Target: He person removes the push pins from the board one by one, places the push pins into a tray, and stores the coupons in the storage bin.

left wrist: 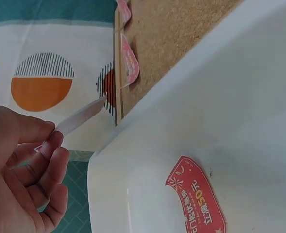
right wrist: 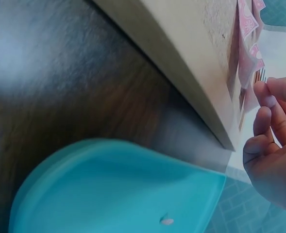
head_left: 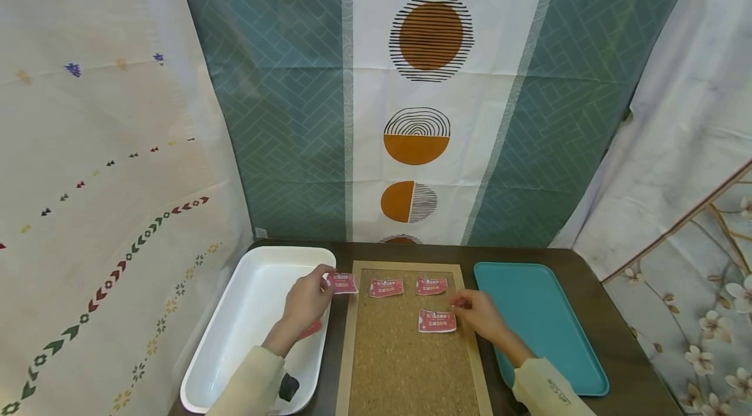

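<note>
Around the rectangular tan corkboard (head_left: 411, 373), our left hand (head_left: 306, 300) pinches a red paper coupon (head_left: 343, 283) at ten o'clock, our right hand (head_left: 480, 315) (grip unclear) at two.

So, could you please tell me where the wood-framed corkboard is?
In the head view, the corkboard lies on the table between the white tray, left, and the teal tray, right.

Five red coupons (head_left: 437, 321) can be counted: three on the one cork board (head_left: 411, 370), towards its far edge; one in the left hand (head_left: 307, 302); one visible inside the white tray (head_left: 207, 344), near that tray's right edge. Trays number two, that white one by the worktop's (head_left: 623, 337) left edge and one teal tray (head_left: 546, 318) towards its right edge.
</note>
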Demonstrator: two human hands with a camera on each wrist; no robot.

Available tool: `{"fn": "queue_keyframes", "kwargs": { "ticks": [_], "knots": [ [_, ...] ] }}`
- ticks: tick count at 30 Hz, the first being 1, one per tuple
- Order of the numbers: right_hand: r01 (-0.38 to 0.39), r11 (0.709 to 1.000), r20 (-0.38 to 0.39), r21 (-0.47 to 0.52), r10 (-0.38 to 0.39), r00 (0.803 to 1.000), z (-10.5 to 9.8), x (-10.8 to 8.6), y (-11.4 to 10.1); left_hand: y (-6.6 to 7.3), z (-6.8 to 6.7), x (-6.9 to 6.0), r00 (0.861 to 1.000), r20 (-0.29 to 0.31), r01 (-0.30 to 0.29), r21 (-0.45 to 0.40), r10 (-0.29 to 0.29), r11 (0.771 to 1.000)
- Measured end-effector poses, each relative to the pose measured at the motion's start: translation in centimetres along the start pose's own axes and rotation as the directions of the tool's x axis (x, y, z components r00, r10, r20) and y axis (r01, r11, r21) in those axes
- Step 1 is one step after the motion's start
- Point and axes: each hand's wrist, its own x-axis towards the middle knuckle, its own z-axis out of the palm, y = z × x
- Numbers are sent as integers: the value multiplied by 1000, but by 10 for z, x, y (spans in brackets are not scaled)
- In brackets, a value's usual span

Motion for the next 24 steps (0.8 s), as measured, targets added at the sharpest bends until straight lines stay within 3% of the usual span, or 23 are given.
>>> {"fn": "queue_keyframes", "kwargs": {
  "ticks": [10, 24],
  "knots": [
    [26, 999, -26, -20, -27, 999, -9, -6, 10, -9, -5, -7, 1000, -7, 29, 4, -29, 1000],
    [-2, 998, -75, -62, -3, 997, -21, -17, 13, -23, -10, -17, 996, -18, 83, 13, -83, 996]
  ]
}}
